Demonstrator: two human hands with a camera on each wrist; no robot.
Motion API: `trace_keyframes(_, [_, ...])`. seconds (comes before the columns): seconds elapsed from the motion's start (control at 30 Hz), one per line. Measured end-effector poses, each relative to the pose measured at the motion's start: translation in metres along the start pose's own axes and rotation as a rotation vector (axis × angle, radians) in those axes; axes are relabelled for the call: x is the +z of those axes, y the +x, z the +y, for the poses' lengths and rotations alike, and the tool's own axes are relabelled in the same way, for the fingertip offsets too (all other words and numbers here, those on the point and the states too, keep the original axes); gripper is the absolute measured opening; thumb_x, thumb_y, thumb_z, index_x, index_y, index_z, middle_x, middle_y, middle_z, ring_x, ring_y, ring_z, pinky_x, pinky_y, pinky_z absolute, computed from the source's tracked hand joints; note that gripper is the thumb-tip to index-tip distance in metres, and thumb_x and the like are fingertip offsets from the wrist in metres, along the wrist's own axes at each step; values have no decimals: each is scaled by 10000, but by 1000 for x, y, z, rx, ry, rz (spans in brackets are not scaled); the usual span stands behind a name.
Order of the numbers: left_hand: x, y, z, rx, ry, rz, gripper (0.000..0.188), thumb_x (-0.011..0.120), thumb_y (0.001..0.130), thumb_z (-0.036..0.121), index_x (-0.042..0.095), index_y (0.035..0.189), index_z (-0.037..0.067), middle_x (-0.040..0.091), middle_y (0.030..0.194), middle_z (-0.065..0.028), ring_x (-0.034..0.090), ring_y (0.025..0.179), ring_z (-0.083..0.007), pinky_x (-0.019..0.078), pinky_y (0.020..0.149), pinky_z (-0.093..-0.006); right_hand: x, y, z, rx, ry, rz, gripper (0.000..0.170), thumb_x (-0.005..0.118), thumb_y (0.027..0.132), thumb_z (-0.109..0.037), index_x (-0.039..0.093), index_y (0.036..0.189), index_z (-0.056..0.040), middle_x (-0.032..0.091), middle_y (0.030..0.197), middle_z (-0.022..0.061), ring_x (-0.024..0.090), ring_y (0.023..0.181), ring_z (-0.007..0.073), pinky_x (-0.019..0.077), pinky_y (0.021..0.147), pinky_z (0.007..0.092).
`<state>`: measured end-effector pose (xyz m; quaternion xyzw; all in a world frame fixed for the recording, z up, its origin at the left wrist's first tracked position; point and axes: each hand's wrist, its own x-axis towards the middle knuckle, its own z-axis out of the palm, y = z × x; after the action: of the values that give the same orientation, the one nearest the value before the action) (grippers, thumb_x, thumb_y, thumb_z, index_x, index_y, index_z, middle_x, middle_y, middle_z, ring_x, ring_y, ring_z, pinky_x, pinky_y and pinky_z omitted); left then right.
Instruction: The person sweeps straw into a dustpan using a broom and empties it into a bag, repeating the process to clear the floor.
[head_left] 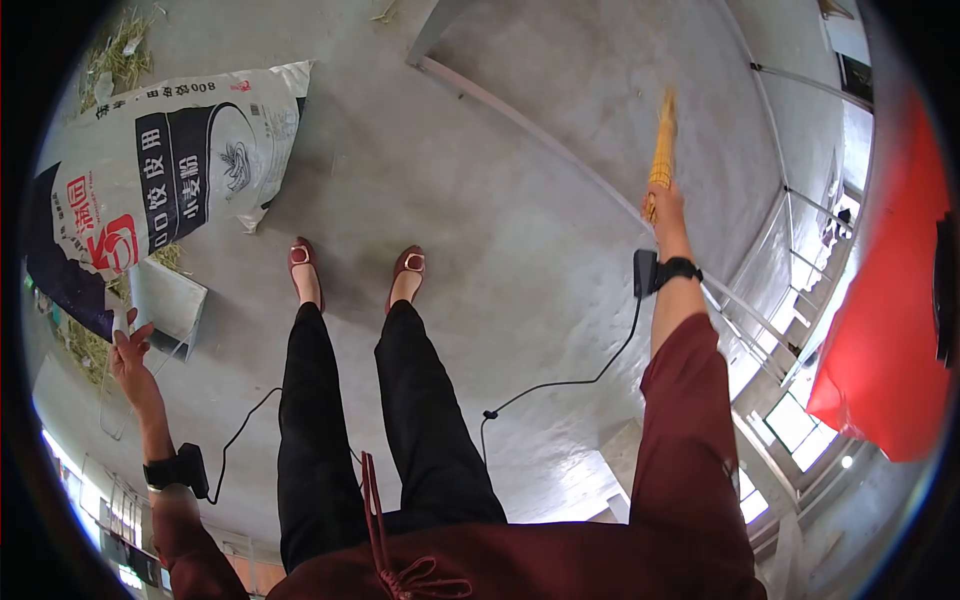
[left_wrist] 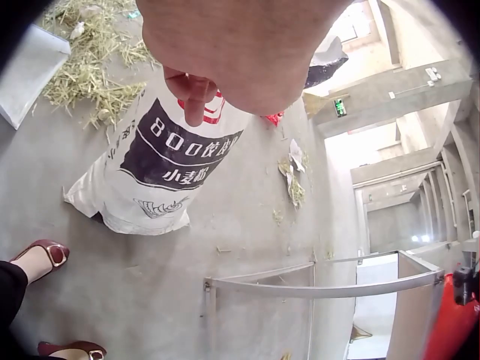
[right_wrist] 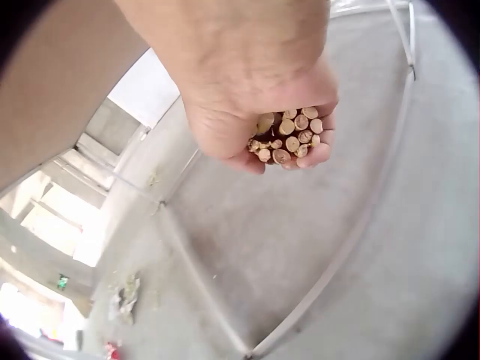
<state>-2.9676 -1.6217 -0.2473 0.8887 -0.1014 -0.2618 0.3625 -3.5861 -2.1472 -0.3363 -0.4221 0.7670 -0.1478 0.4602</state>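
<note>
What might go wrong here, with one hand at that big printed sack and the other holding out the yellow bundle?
The left hand seems to grip the sack only at its edge, so it might slip free or tear.

The right hand holds the bundle by one end; it could perhaps knock the metal frame nearby.

The cable hanging from the right wrist might snag.
</note>
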Motion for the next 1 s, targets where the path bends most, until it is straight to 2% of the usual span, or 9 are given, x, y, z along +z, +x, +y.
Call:
trace_keyframes(0.13, [-1,-2,-10,7,15,6,425,384,944,391,604,1083,55,655,866,-12,487,707,-28,350,648,-208,14,46,3,287,201,75,152,535,741,-61,473,880,-60,492,615,70,493,424,164,408,351,299])
trace_keyframes(0.2, [-5,-4,-15,-14,27,8,415,387,945,380,605,1077,52,655,862,-14,485,697,-27,350,638,-204,41,55,3,151,54,-189,111,527,753,-84,477,850,-65,483,605,62,492,424,169,400,356,296])
trace_keyframes(0.33, [0,-8,-13,-2,32,22,394,397,948,354,607,1063,41,654,871,-25,483,681,-27,360,613,-196,171,18,-28,-509,-464,-190,448,607,685,-137,504,1115,-63,588,780,107,575,651,220,472,580,341])
trace_keyframes(0.4, [3,-11,-4,-3,-8,40,395,407,945,358,604,1060,35,651,905,-25,491,680,-30,366,611,-192,210,-22,-62,-559,-626,-323,596,617,660,-152,459,1232,-105,614,897,134,594,792,277,466,695,359])
trace_keyframes(0.5, [-5,-11,3,-20,-35,17,395,411,943,362,599,1061,35,649,923,-21,504,681,-33,367,615,-193,206,-48,-69,-632,-605,-257,574,561,704,-152,427,1261,-133,594,1003,210,557,934,389,461,782,412])
trace_keyframes(0.63, [-10,-11,4,-29,-93,44,385,408,946,353,592,1066,38,646,950,-15,527,695,-41,368,623,-194,132,-79,-26,-728,-669,-147,603,539,710,-109,391,1294,-142,599,1024,191,566,947,365,459,805,399])
trace_keyframes(0.73, [-17,-7,-13,-46,-114,15,380,402,949,345,592,1065,38,646,955,-15,530,696,-39,370,623,-194,104,-84,-4,-469,-736,-75,642,543,698,-106,367,1314,-137,601,1013,193,572,922,365,459,792,401])
trace_keyframes(0.83, [-13,-7,-10,-14,-120,-3,377,396,952,336,593,1058,32,646,960,-22,525,686,-37,371,622,-195,134,-65,-9,-291,-662,-124,694,552,681,-114,326,1337,-130,602,1007,198,574,910,369,459,771,417])
trace_keyframes(1.0, [-20,-7,-14,-32,-119,-43,375,394,954,325,595,1048,22,646,960,-31,517,661,-39,374,617,-198,215,-100,-43,-472,-780,-203,670,564,658,-64,378,1300,-104,587,983,230,578,876,373,464,760,393])
